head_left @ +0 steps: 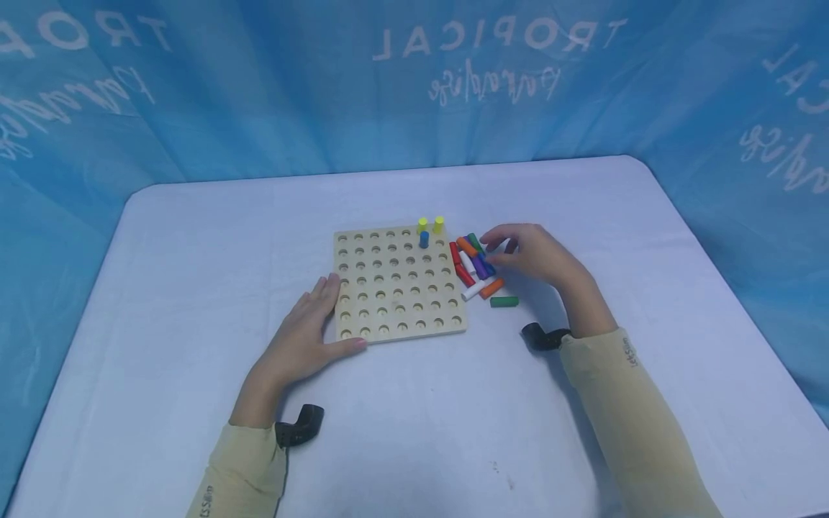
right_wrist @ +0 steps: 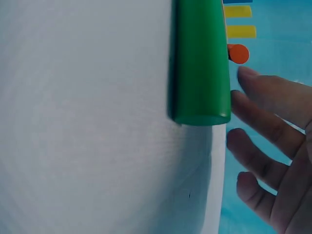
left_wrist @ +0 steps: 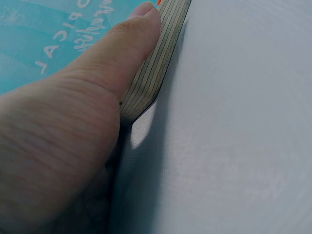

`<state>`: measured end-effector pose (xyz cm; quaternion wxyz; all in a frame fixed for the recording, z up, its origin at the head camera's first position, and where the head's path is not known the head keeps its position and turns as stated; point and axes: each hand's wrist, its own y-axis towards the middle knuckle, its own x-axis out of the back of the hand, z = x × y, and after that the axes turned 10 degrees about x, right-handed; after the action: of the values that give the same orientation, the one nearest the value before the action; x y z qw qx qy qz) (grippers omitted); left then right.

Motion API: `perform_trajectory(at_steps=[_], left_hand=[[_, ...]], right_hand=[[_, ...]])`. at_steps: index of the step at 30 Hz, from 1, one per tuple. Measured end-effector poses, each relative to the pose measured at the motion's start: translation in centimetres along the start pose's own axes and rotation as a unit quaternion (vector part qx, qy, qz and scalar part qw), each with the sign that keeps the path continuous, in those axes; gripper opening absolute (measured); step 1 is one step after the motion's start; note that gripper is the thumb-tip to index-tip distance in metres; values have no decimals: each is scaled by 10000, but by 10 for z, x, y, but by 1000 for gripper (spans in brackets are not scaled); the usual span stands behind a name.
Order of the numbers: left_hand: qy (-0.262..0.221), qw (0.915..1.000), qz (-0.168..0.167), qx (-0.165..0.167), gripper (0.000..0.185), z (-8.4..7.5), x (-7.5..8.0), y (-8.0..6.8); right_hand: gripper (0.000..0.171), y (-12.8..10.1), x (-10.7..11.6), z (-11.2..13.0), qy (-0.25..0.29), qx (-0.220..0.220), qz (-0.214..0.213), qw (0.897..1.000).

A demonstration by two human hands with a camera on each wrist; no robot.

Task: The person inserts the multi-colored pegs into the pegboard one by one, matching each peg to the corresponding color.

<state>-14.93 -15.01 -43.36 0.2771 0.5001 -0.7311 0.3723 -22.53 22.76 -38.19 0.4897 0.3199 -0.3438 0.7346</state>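
Observation:
A wooden pegboard point(head_left: 398, 288) with rows of round holes lies at the table's middle. Two yellow pegs point(head_left: 430, 224) and one blue peg point(head_left: 424, 239) stand upright near its far right corner. My left hand point(head_left: 309, 332) rests flat against the board's near left corner, its thumb point(left_wrist: 131, 44) along the board's edge point(left_wrist: 155, 68). Right of the board lies a pile of loose coloured pegs point(head_left: 473, 262). My right hand point(head_left: 527, 253) hovers at the pile's right side with fingers point(right_wrist: 265, 141) spread and holding nothing. A green peg point(head_left: 504, 301) point(right_wrist: 200, 63) lies apart, nearer me.
A white cloth covers the table point(head_left: 194, 288). A blue printed backdrop point(head_left: 259, 86) hangs closely around the far and side edges. An orange peg point(head_left: 491, 288) and a white one point(head_left: 473, 291) lie by the board's right edge. Black wrist straps point(head_left: 299, 424) point(head_left: 542, 337) sit on both sleeves.

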Motion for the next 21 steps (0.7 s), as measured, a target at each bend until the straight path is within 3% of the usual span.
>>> perform_trajectory(at_steps=[21], left_hand=[[-39, 10000, -32, -5, 117, 0, -1, 1]], right_hand=[[37, -2, -1, -5, 37, -121, 322, 9994]])
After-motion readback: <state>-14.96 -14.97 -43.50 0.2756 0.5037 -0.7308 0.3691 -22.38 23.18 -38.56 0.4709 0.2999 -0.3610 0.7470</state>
